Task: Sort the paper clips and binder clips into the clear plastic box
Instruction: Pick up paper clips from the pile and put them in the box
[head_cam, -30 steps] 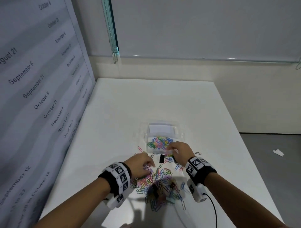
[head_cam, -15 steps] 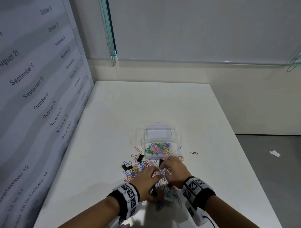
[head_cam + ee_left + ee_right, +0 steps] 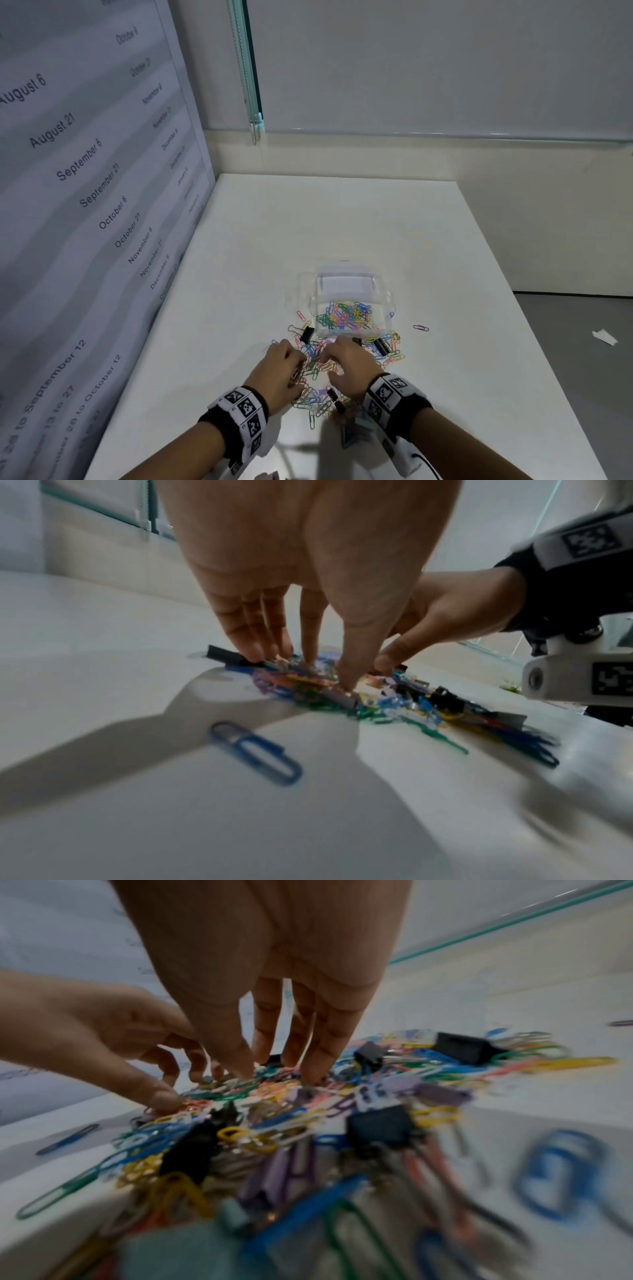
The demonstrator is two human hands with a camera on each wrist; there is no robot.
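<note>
A clear plastic box [image 3: 383, 298] stands on the white table, its near compartment holding coloured paper clips [image 3: 346, 315]. In front of it lies a loose pile of paper clips and binder clips [image 3: 317, 394] [image 3: 394, 702] [image 3: 274, 1123]. My left hand [image 3: 301, 363] [image 3: 308, 669] sets its fingertips and thumb down on the pile's left part. My right hand [image 3: 330, 359] [image 3: 277, 1077] touches the pile just beside it with fairly straight fingers. Neither hand plainly pinches a clip. Black binder clips [image 3: 306, 335] [image 3: 382, 346] [image 3: 462, 1047] lie at the pile's far edge.
A calendar banner [image 3: 85, 205] walls off the table's left side. A single purple paper clip [image 3: 420, 328] lies right of the box, a blue one [image 3: 257, 753] near my left wrist. The grey floor with a paper scrap [image 3: 604, 336] lies past the table's right edge.
My right hand has come back from the box's near edge to the pile. Both hands now meet on the clips, fingertips down.
</note>
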